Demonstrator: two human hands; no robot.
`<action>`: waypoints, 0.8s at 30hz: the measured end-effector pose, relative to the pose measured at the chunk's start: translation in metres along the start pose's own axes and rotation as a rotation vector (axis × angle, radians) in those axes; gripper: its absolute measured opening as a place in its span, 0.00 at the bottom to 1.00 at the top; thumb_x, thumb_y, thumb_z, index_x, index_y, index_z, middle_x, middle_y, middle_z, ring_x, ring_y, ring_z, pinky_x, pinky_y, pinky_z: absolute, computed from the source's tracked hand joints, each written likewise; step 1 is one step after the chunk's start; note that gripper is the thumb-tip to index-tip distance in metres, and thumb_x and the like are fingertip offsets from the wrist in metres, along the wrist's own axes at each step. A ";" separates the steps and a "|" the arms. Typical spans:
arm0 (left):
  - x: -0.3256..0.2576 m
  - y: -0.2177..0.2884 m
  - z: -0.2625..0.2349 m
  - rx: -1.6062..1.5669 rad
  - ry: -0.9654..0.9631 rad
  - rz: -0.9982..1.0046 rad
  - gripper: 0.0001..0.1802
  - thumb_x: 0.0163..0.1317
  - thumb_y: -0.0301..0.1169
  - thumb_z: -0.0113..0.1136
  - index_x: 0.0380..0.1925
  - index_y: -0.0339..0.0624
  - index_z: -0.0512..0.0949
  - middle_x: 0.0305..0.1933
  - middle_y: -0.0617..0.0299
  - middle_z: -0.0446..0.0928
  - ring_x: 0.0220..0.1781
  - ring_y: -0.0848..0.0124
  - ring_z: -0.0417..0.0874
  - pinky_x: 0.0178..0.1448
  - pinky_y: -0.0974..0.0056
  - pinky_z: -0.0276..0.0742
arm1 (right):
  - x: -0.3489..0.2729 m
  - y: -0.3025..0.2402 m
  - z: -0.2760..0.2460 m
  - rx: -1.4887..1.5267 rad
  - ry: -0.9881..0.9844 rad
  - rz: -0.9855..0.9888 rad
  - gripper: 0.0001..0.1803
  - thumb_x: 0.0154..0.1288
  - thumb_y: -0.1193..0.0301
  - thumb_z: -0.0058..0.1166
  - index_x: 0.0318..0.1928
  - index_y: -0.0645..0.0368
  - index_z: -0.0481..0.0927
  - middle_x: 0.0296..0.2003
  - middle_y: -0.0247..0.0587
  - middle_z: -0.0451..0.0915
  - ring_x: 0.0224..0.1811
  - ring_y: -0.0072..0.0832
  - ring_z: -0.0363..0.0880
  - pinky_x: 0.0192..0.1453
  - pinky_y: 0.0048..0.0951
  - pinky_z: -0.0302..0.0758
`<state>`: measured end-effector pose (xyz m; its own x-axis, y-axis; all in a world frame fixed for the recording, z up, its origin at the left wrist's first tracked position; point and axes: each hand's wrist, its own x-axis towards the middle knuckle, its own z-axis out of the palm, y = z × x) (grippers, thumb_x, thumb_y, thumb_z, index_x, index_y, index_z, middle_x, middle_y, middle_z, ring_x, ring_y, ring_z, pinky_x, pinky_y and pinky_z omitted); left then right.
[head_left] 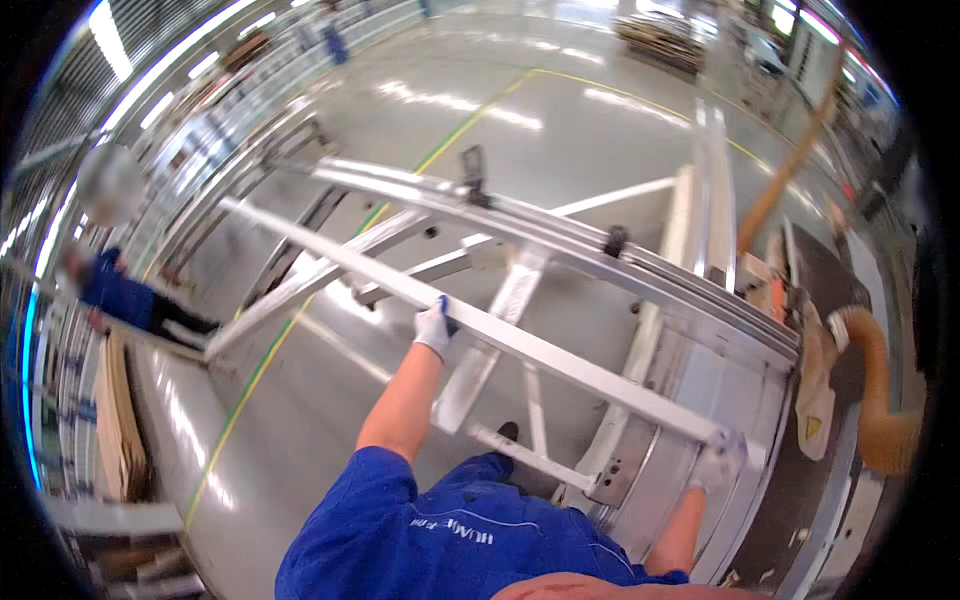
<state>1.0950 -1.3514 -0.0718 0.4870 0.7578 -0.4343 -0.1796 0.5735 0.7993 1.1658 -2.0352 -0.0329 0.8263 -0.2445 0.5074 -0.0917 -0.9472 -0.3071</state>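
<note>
A long white bar [560,358] slants across the view, from the far left down to the near right, above a metal machine frame. My left hand [434,328], in a white glove with blue on it, is closed around the bar near its middle. My right hand [718,462], also gloved and somewhat blurred, grips the bar close to its right end, above the grey metal table [690,390]. The aluminium rail [580,245] of the machine runs roughly alongside the bar on its far side, with a black clamp [474,178] standing on it.
Diagonal frame arms [490,345] spread under the bar. An orange-brown hose [868,390] curves beside the machine at right. Another person in blue [125,290] stands at far left, near stacked boards [118,420]. A green-yellow floor line [245,400] passes on the left.
</note>
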 end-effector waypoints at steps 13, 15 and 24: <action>-0.112 0.025 -0.112 -0.164 -0.079 -0.087 0.18 0.66 0.34 0.67 0.51 0.44 0.73 0.44 0.57 0.80 0.41 0.61 0.85 0.45 0.50 0.88 | -0.103 0.121 -0.200 -0.193 -0.395 0.750 0.43 0.68 0.38 0.49 0.70 0.59 0.66 0.67 0.61 0.66 0.67 0.50 0.69 0.71 0.45 0.69; -0.144 0.061 -0.154 -0.192 -0.022 -0.064 0.18 0.67 0.34 0.67 0.52 0.45 0.72 0.47 0.57 0.79 0.44 0.61 0.85 0.48 0.48 0.88 | -0.081 0.075 -0.204 -0.259 -0.514 0.723 0.46 0.69 0.36 0.46 0.74 0.59 0.62 0.73 0.63 0.59 0.73 0.50 0.64 0.75 0.44 0.67; -0.163 0.139 -0.205 -0.259 -0.168 -0.013 0.21 0.69 0.33 0.65 0.57 0.46 0.69 0.50 0.58 0.79 0.46 0.64 0.85 0.50 0.52 0.89 | -0.112 0.021 -0.235 -0.416 -0.607 0.611 0.47 0.64 0.38 0.51 0.72 0.58 0.58 0.68 0.61 0.59 0.70 0.49 0.63 0.73 0.43 0.66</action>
<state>0.8154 -1.3315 0.0249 0.6211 0.7003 -0.3518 -0.3737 0.6592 0.6525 0.9408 -2.0763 0.0931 0.7068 -0.6825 -0.1858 -0.6960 -0.7180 -0.0102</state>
